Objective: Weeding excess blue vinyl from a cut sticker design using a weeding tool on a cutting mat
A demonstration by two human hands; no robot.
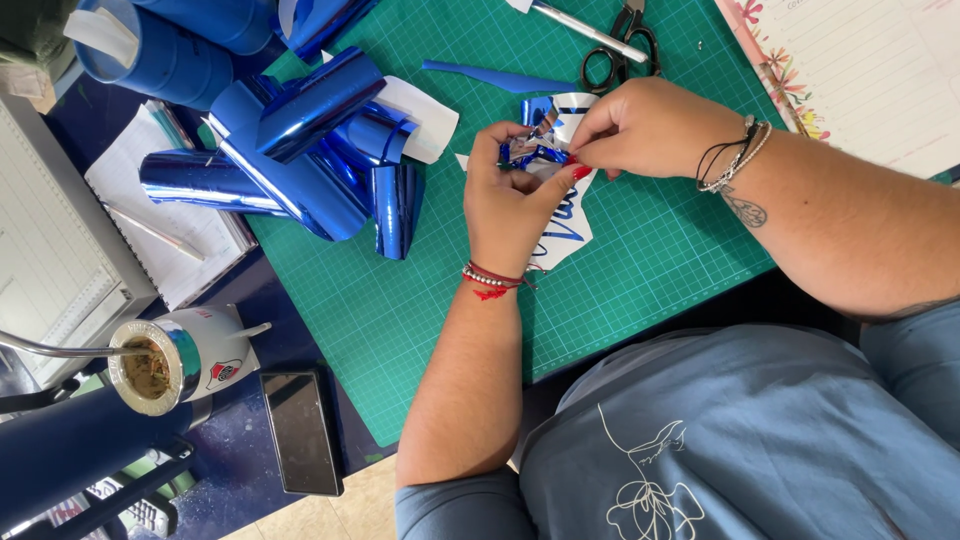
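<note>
My left hand [512,200] and my right hand [645,125] meet over a green cutting mat [400,300]. Both pinch a small white backing sheet with shiny blue vinyl [545,135] on it. The sheet's lower part [568,235] shows blue cut shapes below my left thumb. My right fingertips grip a blue strip at the sheet's top edge. Bracelets sit on both wrists.
Curled scraps of shiny blue foil [310,150] lie on the mat's left. Black scissors [620,50] and a silver tool [590,30] rest at the top. Blue rolls [170,50], a notebook [170,215], a mate cup with straw [170,360] and a phone [300,430] sit left.
</note>
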